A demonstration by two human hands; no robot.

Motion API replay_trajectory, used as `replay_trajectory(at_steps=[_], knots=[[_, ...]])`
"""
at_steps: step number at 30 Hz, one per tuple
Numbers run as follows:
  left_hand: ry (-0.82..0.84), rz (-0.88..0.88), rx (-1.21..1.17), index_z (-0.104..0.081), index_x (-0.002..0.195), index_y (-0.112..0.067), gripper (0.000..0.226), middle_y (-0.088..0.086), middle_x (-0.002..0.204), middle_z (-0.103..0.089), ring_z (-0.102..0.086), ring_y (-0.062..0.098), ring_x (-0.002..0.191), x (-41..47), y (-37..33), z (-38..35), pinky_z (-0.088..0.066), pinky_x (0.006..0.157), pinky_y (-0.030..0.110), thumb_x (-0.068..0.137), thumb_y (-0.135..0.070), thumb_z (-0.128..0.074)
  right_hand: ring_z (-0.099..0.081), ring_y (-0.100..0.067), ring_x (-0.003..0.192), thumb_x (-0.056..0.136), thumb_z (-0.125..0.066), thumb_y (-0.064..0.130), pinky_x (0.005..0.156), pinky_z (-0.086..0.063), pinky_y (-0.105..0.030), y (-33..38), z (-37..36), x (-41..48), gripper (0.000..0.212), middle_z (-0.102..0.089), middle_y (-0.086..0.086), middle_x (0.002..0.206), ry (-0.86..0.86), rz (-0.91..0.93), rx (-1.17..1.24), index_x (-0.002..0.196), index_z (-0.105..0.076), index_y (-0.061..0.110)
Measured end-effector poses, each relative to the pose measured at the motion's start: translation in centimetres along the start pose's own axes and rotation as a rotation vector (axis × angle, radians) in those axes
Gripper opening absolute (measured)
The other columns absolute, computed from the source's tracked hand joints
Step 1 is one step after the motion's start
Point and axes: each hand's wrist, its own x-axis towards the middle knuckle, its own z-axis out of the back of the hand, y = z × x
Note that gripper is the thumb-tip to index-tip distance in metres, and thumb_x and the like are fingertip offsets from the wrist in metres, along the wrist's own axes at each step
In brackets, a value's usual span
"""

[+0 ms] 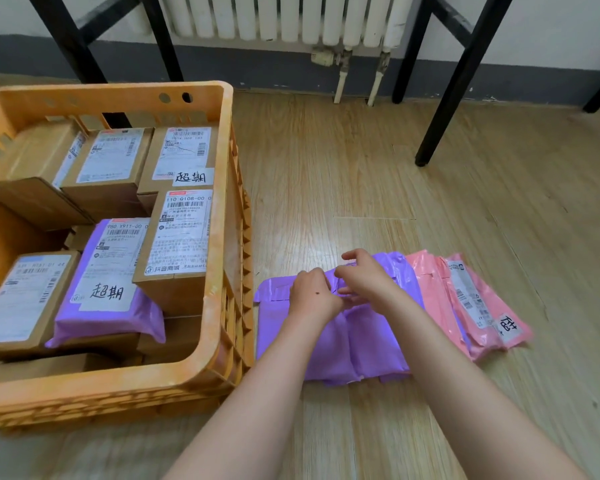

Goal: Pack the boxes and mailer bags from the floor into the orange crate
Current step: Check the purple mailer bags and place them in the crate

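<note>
Head view recorded both bare forearms reaching in from six o'clock to a pile of purple mailer bags (pixel 329 348) lying flat on the wooden floor (pixel 361 150), at about five o'clock from frame centre. The left hand (pixel 310 294) lay knuckles-up on the pile's upper edge, its grip curled down onto the purple plastic. The right hand (pixel 364 275), touching the left at its three o'clock side, had its grip pinched on a fold of the same plastic between thumb and fingers. How many bags made up the pile could not be told.

Pink mailer bags (pixel 440 306) lay overlapped just beside the purple pile, at its three o'clock side; the outermost bore a printed label and a handwritten tag.

The orange crate (pixel 219 237) stood on the floor at nine o'clock, its right wall near the purple pile. Inside it, labelled cardboard boxes (pixel 179 233) were packed side by side, and a crated purple mailer (pixel 108 289) rested on top of them, label up.

At twelve o'clock a white radiator (pixel 274 15) hung on the wall, with black furniture legs (pixel 461 81) standing at either side.
</note>
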Motion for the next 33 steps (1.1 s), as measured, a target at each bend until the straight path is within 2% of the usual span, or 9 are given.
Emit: replay_trajectory(at_steps=[3, 5, 7, 11, 14, 19, 26, 30, 33], knots=[[0.029, 0.010, 0.171, -0.053, 0.113, -0.007, 0.058, 0.011, 0.117, -0.054, -0.053, 0.030, 0.110, -0.4, 0.5, -0.2, -0.042, 0.077, 0.033, 0.071, -0.040, -0.076, -0.063, -0.024, 0.080, 0.091, -0.047, 0.013, 0.073, -0.056, -0.037, 0.2, 0.0, -0.2, 0.049, -0.050, 0.000, 0.090, 0.045, -0.058, 0.060, 0.138, -0.035, 0.016], [0.070, 0.029, 0.323, -0.050, 0.118, -0.010, 0.057, 0.010, 0.121, -0.052, -0.050, 0.031, 0.115, -0.8, 1.0, -0.4, -0.043, 0.080, 0.035, 0.074, -0.041, -0.070, -0.061, -0.023, 0.075, 0.091, -0.046, 0.014, 0.073, -0.055, -0.035, 0.1, 0.1, -0.3, 0.050, -0.051, -0.003, 0.094, 0.044, -0.055, 0.011, 0.140, -0.034, 0.015], [0.104, 0.056, 0.447, -0.052, 0.117, -0.014, 0.055, 0.007, 0.120, -0.054, -0.051, 0.030, 0.115, -1.4, 1.5, -0.7, -0.040, 0.078, 0.033, 0.076, -0.047, -0.065, -0.058, -0.022, 0.069, 0.090, -0.043, 0.013, 0.074, -0.055, -0.037, -0.1, 0.0, -0.3, 0.050, -0.051, -0.009, 0.101, 0.045, -0.045, -0.053, 0.139, -0.036, 0.012], [0.136, 0.066, 0.566, -0.058, 0.113, -0.020, 0.053, 0.002, 0.115, -0.059, -0.054, 0.027, 0.112, -2.3, 1.9, -1.3, -0.036, 0.083, 0.034, 0.078, -0.059, -0.055, -0.058, -0.022, 0.062, 0.090, -0.039, 0.009, 0.071, -0.056, -0.037, -0.2, -0.5, -1.0, 0.046, -0.055, -0.012, 0.087, 0.132, -0.065, -0.131, 0.136, -0.037, 0.007], [0.126, 0.025, 0.576, -0.059, 0.113, -0.020, 0.043, 0.002, 0.116, -0.061, -0.056, 0.025, 0.112, -2.4, 1.5, -1.3, -0.038, 0.086, 0.033, 0.082, -0.049, -0.054, -0.060, -0.020, 0.064, 0.091, -0.040, 0.010, 0.069, -0.056, -0.035, -0.2, -0.8, -1.4, 0.047, -0.056, -0.013, 0.095, 0.154, -0.049, -0.175, 0.138, -0.037, 0.008], [0.101, 0.015, 0.507, -0.055, 0.120, -0.015, 0.034, 0.005, 0.124, -0.058, -0.056, 0.026, 0.117, -2.3, 0.4, -0.2, -0.042, 0.089, 0.032, 0.088, -0.029, -0.053, -0.058, -0.021, 0.070, 0.093, -0.040, 0.011, 0.059, -0.048, -0.028, 0.9, -0.5, -1.7, 0.045, -0.059, -0.012, 0.094, 0.189, -0.036, -0.159, 0.138, -0.037, 0.008], [0.002, -0.003, 0.305, -0.059, 0.116, -0.019, 0.035, 0.007, 0.121, -0.062, -0.057, 0.030, 0.115, -2.2, -2.6, 2.7, -0.044, 0.093, 0.036, 0.089, -0.039, -0.050, -0.053, -0.014, 0.064, 0.092, -0.047, 0.014, 0.059, -0.043, -0.025, 3.5, 0.6, -2.1, 0.047, -0.060, -0.002, 0.081, 0.086, 0.063, -0.136, 0.139, -0.042, 0.011], [-0.082, -0.026, 0.151, -0.065, 0.107, -0.014, 0.034, 0.013, 0.116, -0.063, -0.059, 0.035, 0.110, -1.6, -5.3, 5.6, -0.046, 0.085, 0.035, 0.085, -0.038, -0.054, -0.051, -0.010, 0.065, 0.092, -0.049, 0.012, 0.056, -0.038, -0.023, 6.4, 2.3, -3.3, 0.041, -0.060, -0.006, 0.090, -0.022, 0.178, -0.045, 0.134, -0.048, 0.010], [-0.135, -0.136, 0.064, -0.065, 0.101, -0.005, 0.033, 0.016, 0.113, -0.060, -0.057, 0.034, 0.106, -2.0, -7.1, 7.5, -0.043, 0.074, 0.035, 0.088, -0.033, -0.052, -0.050, -0.011, 0.068, 0.093, -0.050, 0.011, 0.062, -0.044, -0.026, 9.0, 4.5, -5.4, 0.036, -0.056, -0.006, 0.093, -0.132, 0.292, 0.159, 0.130, -0.052, 0.010]])
